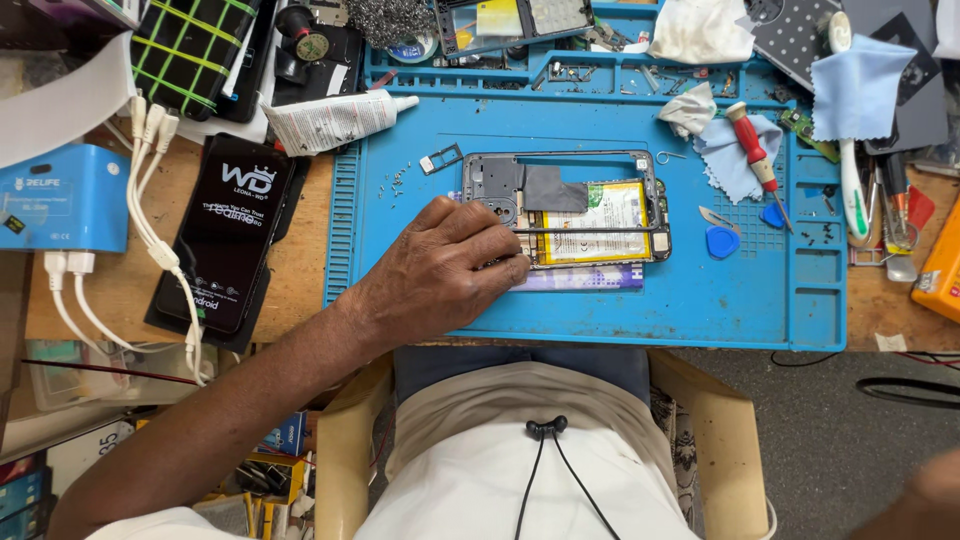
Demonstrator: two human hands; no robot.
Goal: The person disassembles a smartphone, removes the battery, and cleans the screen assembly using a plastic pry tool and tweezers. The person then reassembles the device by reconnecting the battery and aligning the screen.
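Observation:
An opened phone [600,205] lies back-up on a blue work mat [690,300], its yellow-labelled battery and dark frame exposed. My left hand [440,265] rests over the phone's lower left corner with its fingers curled and pinched at the frame edge. A thin metal strip [590,232] runs from my fingertips across the battery. Under the phone lies a flat purple-printed panel [585,278]. My right hand [935,492] shows only as a blurred edge at the bottom right corner, far from the mat.
A red-handled screwdriver [755,145], blue cloths [735,160], blue picks [722,240] and loose screws [395,180] lie on the mat. A dark lit phone [225,235], white cables [150,220] and a glue tube [335,120] sit left. Tweezers and tools crowd the right edge.

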